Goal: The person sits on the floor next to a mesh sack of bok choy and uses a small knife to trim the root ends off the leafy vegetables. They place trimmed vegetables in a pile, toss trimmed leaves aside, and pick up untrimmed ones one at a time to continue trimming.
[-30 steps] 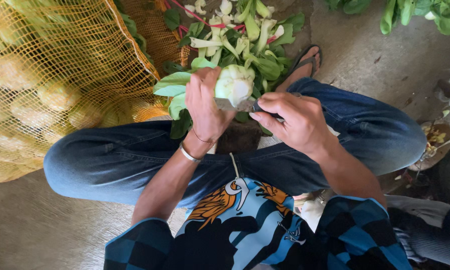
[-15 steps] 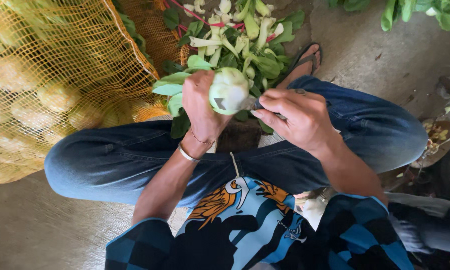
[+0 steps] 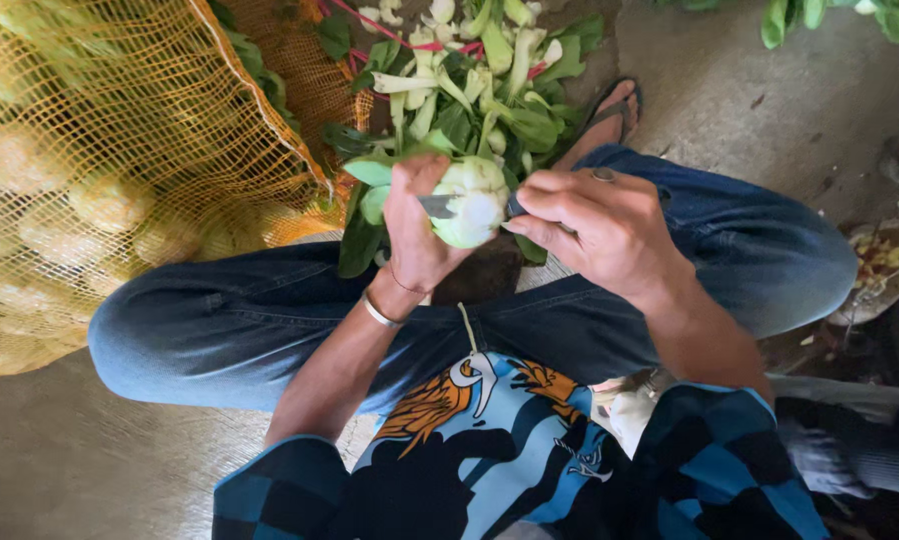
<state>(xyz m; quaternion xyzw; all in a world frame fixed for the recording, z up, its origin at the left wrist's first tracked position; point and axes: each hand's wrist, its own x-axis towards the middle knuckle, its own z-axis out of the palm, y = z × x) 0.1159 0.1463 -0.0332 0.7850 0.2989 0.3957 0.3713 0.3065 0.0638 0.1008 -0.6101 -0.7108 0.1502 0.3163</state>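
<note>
I saw my left hand (image 3: pixel 416 232) wrapped around the cauliflower head (image 3: pixel 472 203), which had rolled its cut stem towards me since half a second before. My right hand (image 3: pixel 597 228), at three o'clock, pinched the knife (image 3: pixel 439 206), its blade now crossing the stem base; trimming was underway.

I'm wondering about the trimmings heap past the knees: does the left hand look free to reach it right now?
Probably not at once: the left hand is wrapped around the pale green vegetable, with the knife blade across it. The leaf pile itself lies open just beyond.
</note>
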